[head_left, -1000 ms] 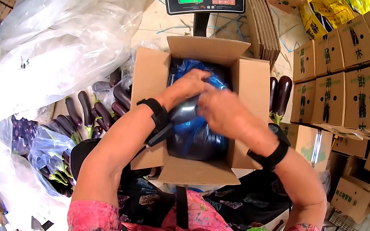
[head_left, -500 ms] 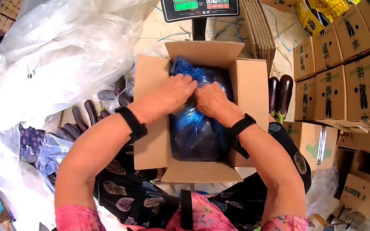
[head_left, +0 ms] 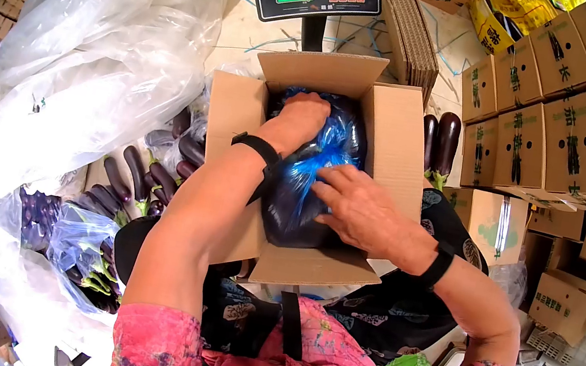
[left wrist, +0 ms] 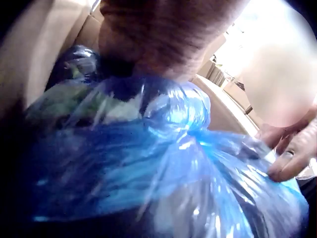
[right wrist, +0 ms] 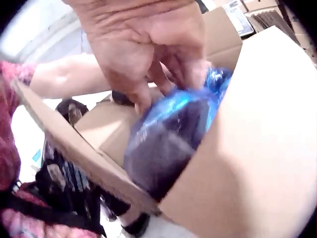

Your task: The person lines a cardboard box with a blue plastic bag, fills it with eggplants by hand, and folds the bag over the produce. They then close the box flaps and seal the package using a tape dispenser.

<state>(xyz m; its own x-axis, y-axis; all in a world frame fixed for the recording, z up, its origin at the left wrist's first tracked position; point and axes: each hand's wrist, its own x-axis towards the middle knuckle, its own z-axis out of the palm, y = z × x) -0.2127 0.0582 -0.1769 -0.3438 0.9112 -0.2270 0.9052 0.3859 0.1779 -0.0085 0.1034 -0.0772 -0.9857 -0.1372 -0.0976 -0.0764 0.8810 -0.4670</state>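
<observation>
Blue bag (head_left: 324, 149) could tear in the box (head_left: 395, 138): right hand (head_left: 355, 206) presses spread fingers into thin film; left hand (head_left: 305, 116) fingers tucked far side, grip unclear.

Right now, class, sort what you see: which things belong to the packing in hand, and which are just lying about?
In hand: blue bag, open cardboard box holding it, left hand at the bag's far end, right hand resting on its near side.
Lying about: loose aubergines, clear plastic sheeting, stacked printed cartons, flat cardboard stack.
</observation>
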